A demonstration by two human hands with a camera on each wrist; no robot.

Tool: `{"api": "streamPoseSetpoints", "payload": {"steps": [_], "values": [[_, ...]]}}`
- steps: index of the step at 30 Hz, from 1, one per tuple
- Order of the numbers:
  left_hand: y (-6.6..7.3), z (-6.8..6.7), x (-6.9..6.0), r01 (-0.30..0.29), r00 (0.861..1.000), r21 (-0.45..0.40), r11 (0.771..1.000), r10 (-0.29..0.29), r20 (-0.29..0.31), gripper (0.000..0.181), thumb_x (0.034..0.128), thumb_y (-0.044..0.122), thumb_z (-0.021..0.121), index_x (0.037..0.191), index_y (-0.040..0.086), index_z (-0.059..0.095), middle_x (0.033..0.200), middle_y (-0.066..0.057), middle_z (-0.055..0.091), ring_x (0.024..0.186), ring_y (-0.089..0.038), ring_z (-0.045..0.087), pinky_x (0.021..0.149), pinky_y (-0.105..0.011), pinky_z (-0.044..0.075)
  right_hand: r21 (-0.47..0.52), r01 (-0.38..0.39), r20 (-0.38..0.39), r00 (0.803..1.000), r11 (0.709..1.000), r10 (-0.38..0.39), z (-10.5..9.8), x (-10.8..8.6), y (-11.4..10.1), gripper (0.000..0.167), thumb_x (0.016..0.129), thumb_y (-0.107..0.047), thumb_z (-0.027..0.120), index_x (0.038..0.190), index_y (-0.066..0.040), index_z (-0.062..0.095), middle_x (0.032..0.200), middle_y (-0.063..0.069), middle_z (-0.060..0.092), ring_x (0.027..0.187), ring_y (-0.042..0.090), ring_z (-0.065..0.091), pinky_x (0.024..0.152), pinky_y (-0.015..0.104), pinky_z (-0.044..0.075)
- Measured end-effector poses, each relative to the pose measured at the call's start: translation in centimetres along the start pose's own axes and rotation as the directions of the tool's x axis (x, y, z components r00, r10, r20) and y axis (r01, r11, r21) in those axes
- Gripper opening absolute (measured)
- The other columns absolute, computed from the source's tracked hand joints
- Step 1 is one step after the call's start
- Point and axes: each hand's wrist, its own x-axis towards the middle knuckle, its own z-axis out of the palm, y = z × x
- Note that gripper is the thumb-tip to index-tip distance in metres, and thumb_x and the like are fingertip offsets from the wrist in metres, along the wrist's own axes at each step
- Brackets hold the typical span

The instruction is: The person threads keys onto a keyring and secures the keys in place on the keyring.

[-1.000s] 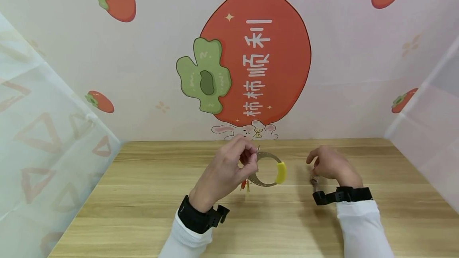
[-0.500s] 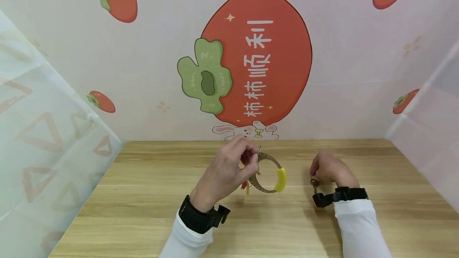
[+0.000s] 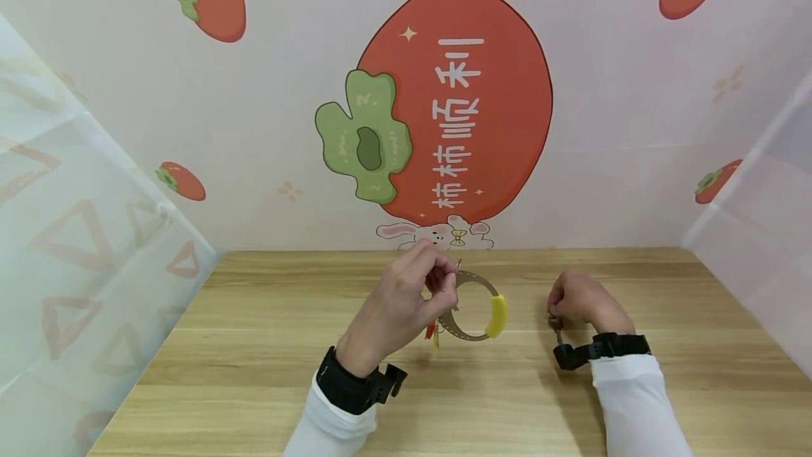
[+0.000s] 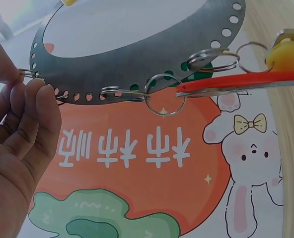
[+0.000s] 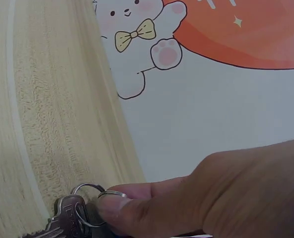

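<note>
A large round metal key ring (image 3: 472, 337), with a row of holes and a yellow grip (image 3: 497, 317), hangs at my left hand (image 3: 400, 309). My thumb and fingers pinch its edge beside a small wire ring (image 4: 28, 73). From other holes hang split rings (image 4: 165, 94) bearing a red-headed key (image 4: 239, 84) and a yellow-headed one (image 4: 288, 55). At the table's right, my right hand (image 3: 586, 300) pinches a small split ring (image 5: 87, 187) between thumb and finger. A dark metal key (image 5: 70, 210) is threaded on that ring, its tip cut off by the frame.
The wooden table (image 3: 266, 365) reaches back to a white wall sheet (image 3: 609, 182) printed with persimmons and a rabbit. Similar sheets (image 3: 76, 231) flank both sides. A black strap with a small camera (image 3: 571, 356) sits on each wrist.
My right hand has come down a little and its fingers have closed on the split ring of the dark key. The large ring's yellow grip has dipped slightly; my left hand stays put.
</note>
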Motion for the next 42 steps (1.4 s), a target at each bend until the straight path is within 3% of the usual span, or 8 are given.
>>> {"api": "streamPoseSetpoints", "payload": {"steps": [7,16,24,33,42], "values": [[-0.1,-0.1,0.0,-0.003,1.000,-0.011,1.000,0.003,-0.005,0.016,0.0841,-0.010,0.060,0.095,0.003,0.058,0.090,-0.002,0.053,0.075,-0.008,0.053,0.065,-0.019,0.052,0.042,0.111,-0.060,0.992,0.993,-0.108,-0.5,0.1,-0.4,0.006,0.087,0.002,0.070,0.085,-0.001,0.075,0.077,0.004,0.067,0.068,0.018,0.054,0.059,0.032,0.047],[-0.3,0.0,-0.1,-0.001,1.000,-0.008,1.000,0.001,-0.004,0.016,0.0839,-0.009,0.059,0.094,0.003,0.058,0.089,-0.004,0.054,0.075,-0.008,0.053,0.064,-0.021,0.053,0.186,0.196,-0.177,0.970,0.963,-0.163,-0.7,0.4,-1.3,0.005,0.095,-0.002,0.067,0.094,-0.002,0.073,0.086,0.005,0.066,0.080,0.021,0.057,0.067,0.032,0.049],[-0.4,0.0,-0.1,0.001,1.000,-0.005,1.000,-0.001,-0.002,0.017,0.0827,-0.009,0.059,0.093,0.004,0.058,0.089,-0.003,0.054,0.075,-0.009,0.053,0.064,-0.020,0.052,0.358,0.260,-0.224,0.956,0.897,-0.188,-1.3,-0.1,-2.8,0.014,0.100,-0.011,0.066,0.105,0.001,0.071,0.096,0.010,0.069,0.089,0.026,0.061,0.074,0.028,0.053],[-0.5,0.0,-0.2,0.008,0.999,-0.011,1.000,-0.008,0.039,0.017,0.0846,-0.009,0.060,0.094,0.005,0.057,0.089,-0.001,0.053,0.076,-0.008,0.053,0.067,-0.015,0.049,0.530,0.322,-0.208,0.946,0.785,-0.247,-2.3,-1.6,-6.1,0.020,0.099,-0.013,0.068,0.109,0.004,0.070,0.100,0.014,0.069,0.089,0.020,0.065,0.083,0.029,0.055],[-0.5,0.0,-0.1,0.011,0.998,-0.019,1.000,-0.010,0.063,0.014,0.0871,-0.006,0.062,0.094,0.006,0.058,0.089,0.001,0.055,0.077,-0.007,0.054,0.068,-0.014,0.049,0.569,0.357,-0.232,0.934,0.741,-0.272,-2.5,-2.9,-9.1,0.020,0.095,-0.012,0.073,0.106,0.004,0.071,0.097,0.010,0.070,0.084,0.020,0.065,0.076,0.028,0.055]]}}
